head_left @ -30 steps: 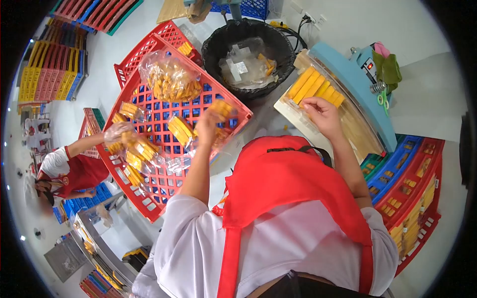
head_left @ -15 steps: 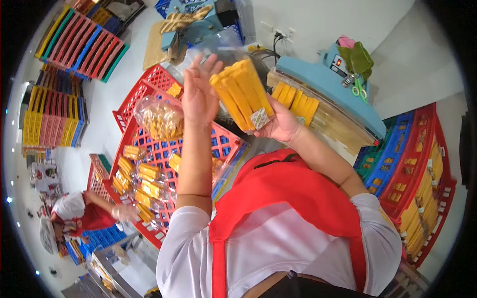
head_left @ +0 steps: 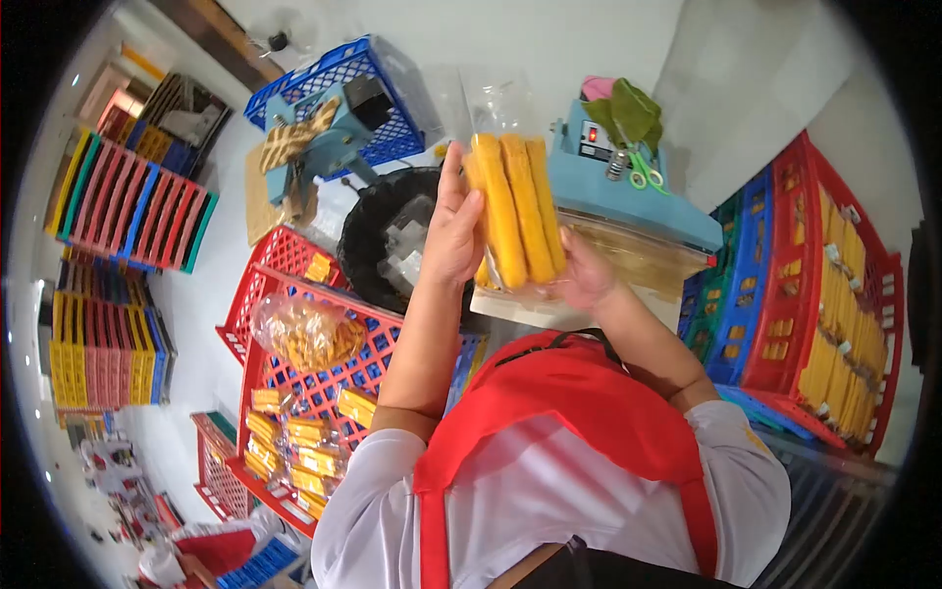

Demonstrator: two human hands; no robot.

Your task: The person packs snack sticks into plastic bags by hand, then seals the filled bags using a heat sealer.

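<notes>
A clear plastic bag of long yellow sticks [head_left: 517,211] is held up between my two hands, its empty upper end pointing away from me. My left hand [head_left: 456,221] presses against the bag's left side, fingers pointing up. At the lower right of the bag, my right hand [head_left: 586,270] grips it, partly hidden behind it. Behind the bag stands a light-blue sealing machine [head_left: 638,201] with a wooden surface. Several packed bags of yellow sticks [head_left: 319,461] and a larger bag of yellow pieces [head_left: 306,332] lie on the red crate [head_left: 378,334].
A black-lined bin [head_left: 368,221] holds plastic scraps. Beyond it are a blue crate [head_left: 397,133] and another light-blue machine [head_left: 329,147]. Stacked crates [head_left: 785,314] with bagged sticks stand at right. A co-worker [head_left: 211,550] is at lower left. Green scissors [head_left: 645,174] hang on the sealing machine.
The bag of sticks has been raised upright and turned, and my left hand has come against it. The view has shifted, and the co-worker has moved away from the red crate.
</notes>
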